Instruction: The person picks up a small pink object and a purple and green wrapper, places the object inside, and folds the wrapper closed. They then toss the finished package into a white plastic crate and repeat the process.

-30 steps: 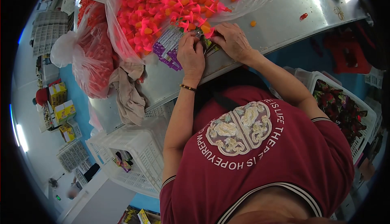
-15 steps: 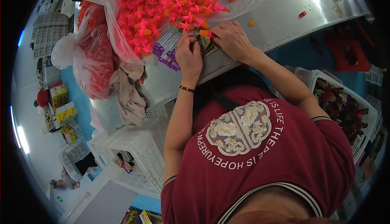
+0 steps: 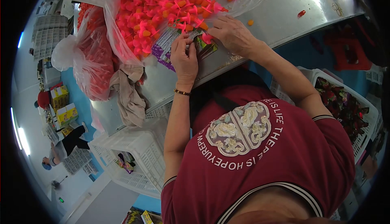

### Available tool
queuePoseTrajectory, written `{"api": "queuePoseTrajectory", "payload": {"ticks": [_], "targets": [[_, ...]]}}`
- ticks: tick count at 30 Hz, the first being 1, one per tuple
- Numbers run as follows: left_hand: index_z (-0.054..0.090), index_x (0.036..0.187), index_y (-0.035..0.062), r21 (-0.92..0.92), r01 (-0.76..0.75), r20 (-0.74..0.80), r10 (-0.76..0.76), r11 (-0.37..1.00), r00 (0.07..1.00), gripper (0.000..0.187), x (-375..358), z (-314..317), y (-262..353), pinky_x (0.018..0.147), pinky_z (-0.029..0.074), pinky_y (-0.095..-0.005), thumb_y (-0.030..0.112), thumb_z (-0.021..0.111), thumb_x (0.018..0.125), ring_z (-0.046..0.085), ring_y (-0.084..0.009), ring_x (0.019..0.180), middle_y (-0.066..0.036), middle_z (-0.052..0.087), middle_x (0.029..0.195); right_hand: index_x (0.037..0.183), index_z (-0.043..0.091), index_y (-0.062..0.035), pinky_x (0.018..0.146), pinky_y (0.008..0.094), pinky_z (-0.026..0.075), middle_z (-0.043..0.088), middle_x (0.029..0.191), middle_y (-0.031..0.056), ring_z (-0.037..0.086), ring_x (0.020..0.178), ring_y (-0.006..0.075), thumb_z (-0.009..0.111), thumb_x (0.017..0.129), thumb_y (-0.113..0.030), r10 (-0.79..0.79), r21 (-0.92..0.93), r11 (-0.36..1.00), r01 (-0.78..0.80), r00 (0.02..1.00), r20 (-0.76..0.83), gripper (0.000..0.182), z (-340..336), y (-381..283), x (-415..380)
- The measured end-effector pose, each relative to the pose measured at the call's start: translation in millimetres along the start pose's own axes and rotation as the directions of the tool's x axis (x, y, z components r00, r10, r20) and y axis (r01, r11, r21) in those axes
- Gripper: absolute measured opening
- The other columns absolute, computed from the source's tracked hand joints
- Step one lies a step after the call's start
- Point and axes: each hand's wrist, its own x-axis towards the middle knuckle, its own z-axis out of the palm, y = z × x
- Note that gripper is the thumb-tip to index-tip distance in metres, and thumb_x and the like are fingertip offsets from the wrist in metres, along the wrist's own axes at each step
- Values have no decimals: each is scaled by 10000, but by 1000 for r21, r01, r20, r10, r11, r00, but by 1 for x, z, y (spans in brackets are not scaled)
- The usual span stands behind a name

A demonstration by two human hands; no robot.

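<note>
A pile of pink-and-orange pacifier-shaped candies [image 3: 162, 10] covers the back of the metal table. In front of it lies a fanned stack of purple-and-white printed packets [image 3: 163, 51]. My left hand [image 3: 185, 63], a beaded bracelet at its wrist, rests at the stack's right edge. Its fingers are bent and pinched at a dark green packet [image 3: 208, 48], though the exact contact is partly hidden. My right hand [image 3: 233, 37] is closed at the fingertips on one pink pacifier-shaped candy [image 3: 206, 38], just over that packet.
A clear bag of red pieces [image 3: 95, 61] and a beige cloth [image 3: 128, 96] are at the table's left. White crates stand below left [image 3: 134, 155] and at right [image 3: 371, 120], the right one with dark wrapped packets. Another person [image 3: 61, 151] is at far left.
My left hand has shifted slightly left and my right hand slightly up and left. The pink candy now shows between them over the dark green packet. A person has come into view at far left.
</note>
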Motion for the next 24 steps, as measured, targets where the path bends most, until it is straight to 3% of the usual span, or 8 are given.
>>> {"api": "queuePoseTrajectory", "payload": {"ticks": [6, 8, 9, 11, 15, 18, 20, 24], "targets": [[603, 894, 1, 9, -57, 15, 57, 998, 998, 104, -3, 5, 2, 745, 514, -350, -23, 634, 798, 616, -287, 910, -128, 631, 1042, 975, 640, -17, 837, 378, 479, 613, 835, 120, 612, 861, 280, 592, 835, -77, 183, 221, 962, -164, 981, -70, 160, 14, -6, -3], [601, 896, -1, 1, -64, 10, 64, 998, 998, 107, -3, 5, 2, 753, 513, -352, -26, 633, 797, 615, -293, 915, -132, 632, 1038, 1016, 627, -1, 747, 372, 490, 596, 755, 141, 604, 737, 296, 590, 845, -68, 330, 427, 862, -273, 942, -64, 187, 19, -6, -4], [598, 896, -4, -7, -84, -6, 84, 996, 996, 107, -3, 5, 1, 764, 511, -352, -28, 632, 797, 614, -294, 919, -134, 633, 1030, 1016, 627, -1, 747, 372, 490, 596, 755, 141, 604, 737, 296, 590, 845, -68, 333, 427, 861, -275, 941, -64, 187, 19, -7, -3], [595, 895, -7, -16, -107, -20, 107, 994, 994, 108, -4, 5, 2, 774, 509, -352, -30, 632, 797, 614, -296, 923, -136, 633, 1022, 1047, 619, 0, 682, 364, 485, 600, 742, 161, 594, 687, 309, 594, 828, -57, 469, 608, 657, -445, 873, 132, 227, 15, -10, 0], [604, 905, -9, -46, -122, -42, 120, 991, 992, 108, -5, 5, 4, 790, 506, -349, -37, 630, 804, 615, -288, 930, -137, 637, 1027, 1081, 612, -4, 667, 349, 477, 608, 743, 152, 588, 674, 288, 609, 816, -53, 482, 589, 633, -503, 851, 208, 270, 15, -12, 4], [613, 910, -5, -60, -142, -57, 139, 988, 989, 108, -4, 4, 5, 795, 504, -344, -40, 631, 809, 615, -279, 927, -134, 637, 1035, 1125, 599, -7, 675, 353, 479, 613, 746, 141, 593, 679, 275, 606, 814, -36, 395, 561, 739, -373, 915, 89, 312, 23, -14, 0], [617, 912, -3, -52, -164, -65, 161, 985, 985, 108, -2, 2, 7, 797, 502, -340, -40, 634, 811, 614, -274, 924, -131, 637, 1039, 1154, 588, -13, 690, 369, 478, 616, 770, 145, 602, 714, 302, 595, 819, -25, 317, 526, 824, -211, 941, -118, 335, 32, -12, -1], [614, 902, 2, -14, -179, -73, 177, 984, 981, 107, 6, -4, 7, 812, 492, -342, -31, 647, 806, 601, -274, 941, -122, 634, 1051, 1150, 592, -17, 724, 390, 481, 636, 858, 173, 614, 812, 356, 567, 832, -5, 361, 570, 744, -348, 928, 96, 320, 9, -6, 8]]}}
